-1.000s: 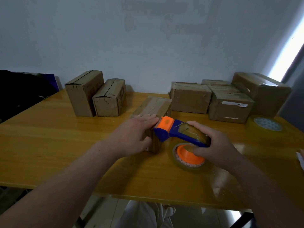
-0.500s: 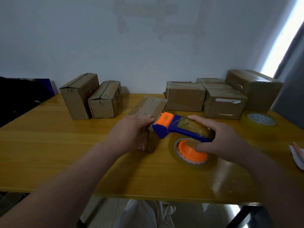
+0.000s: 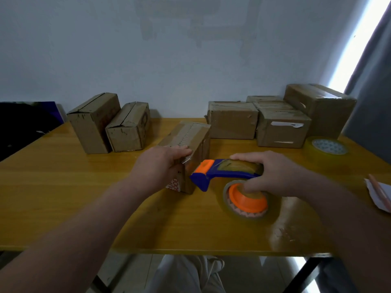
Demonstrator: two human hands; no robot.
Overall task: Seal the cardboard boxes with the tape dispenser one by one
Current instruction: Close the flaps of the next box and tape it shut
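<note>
A small cardboard box lies lengthwise in the middle of the yellow table, a strip of clear tape along its top. My left hand rests over its near end, fingers flat on the top edge. My right hand grips the blue and orange tape dispenser, whose orange-tipped head sits just right of the box's near corner. Its tape roll with the orange hub hangs low over the table.
Two boxes stand at the back left. Several more boxes are grouped at the back right. A spare tape roll lies at the right, papers at the right edge. A dark object fills the far left.
The dispenser head has come off the box's near end and dropped slightly to the right of it. My left hand stays on the box end. The view has tilted.
</note>
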